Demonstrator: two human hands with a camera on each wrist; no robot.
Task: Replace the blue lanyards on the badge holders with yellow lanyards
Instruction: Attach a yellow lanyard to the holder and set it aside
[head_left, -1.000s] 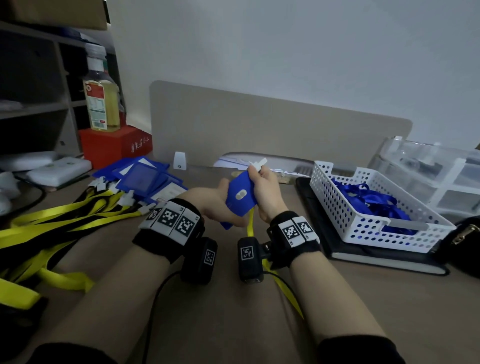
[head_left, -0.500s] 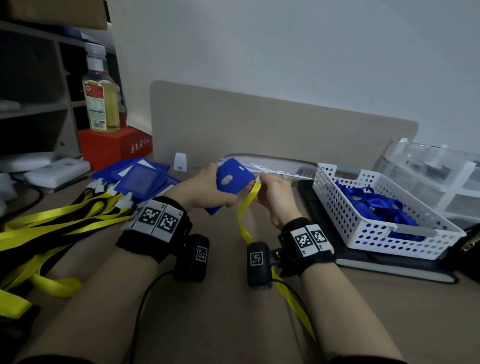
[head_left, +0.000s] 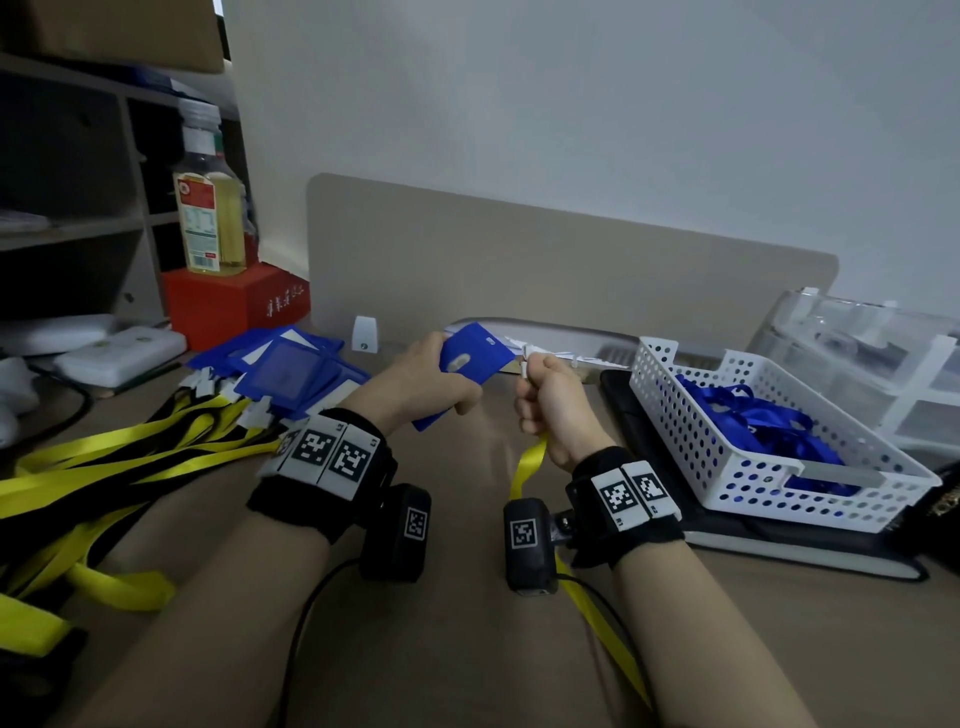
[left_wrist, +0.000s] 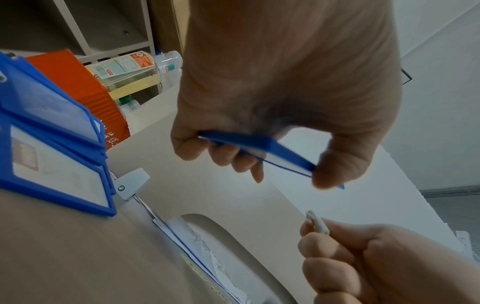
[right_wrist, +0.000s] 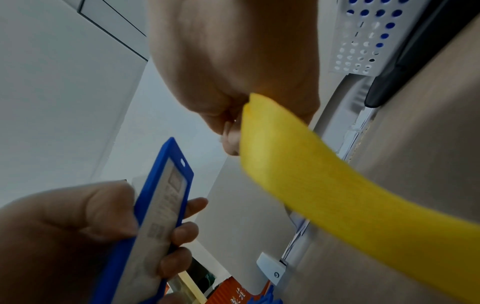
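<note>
My left hand (head_left: 431, 382) grips a blue badge holder (head_left: 470, 364) above the desk, thumb on top and fingers beneath (left_wrist: 221, 152). Just to its right, my right hand (head_left: 545, 400) pinches the white clip (left_wrist: 317, 224) of a yellow lanyard (head_left: 530, 462), whose strap (right_wrist: 337, 191) trails down past my wrist and over the desk edge. Clip and holder are a short gap apart. A pile of yellow lanyards (head_left: 104, 467) lies at the left, with more blue badge holders (head_left: 291, 364) behind it. Blue lanyards (head_left: 763, 426) fill a white basket (head_left: 727, 483) at the right.
A red box (head_left: 234, 306) with a bottle (head_left: 208, 208) on it stands at the back left by shelves. A beige divider panel (head_left: 519, 270) runs along the desk's back. A black notebook (head_left: 779, 551) lies under the basket. Clear plastic drawers (head_left: 872, 358) stand at far right.
Both hands have drawn apart: the left moved the badge holder up and left, and the right pulled the lanyard clip away to the right of the holder.
</note>
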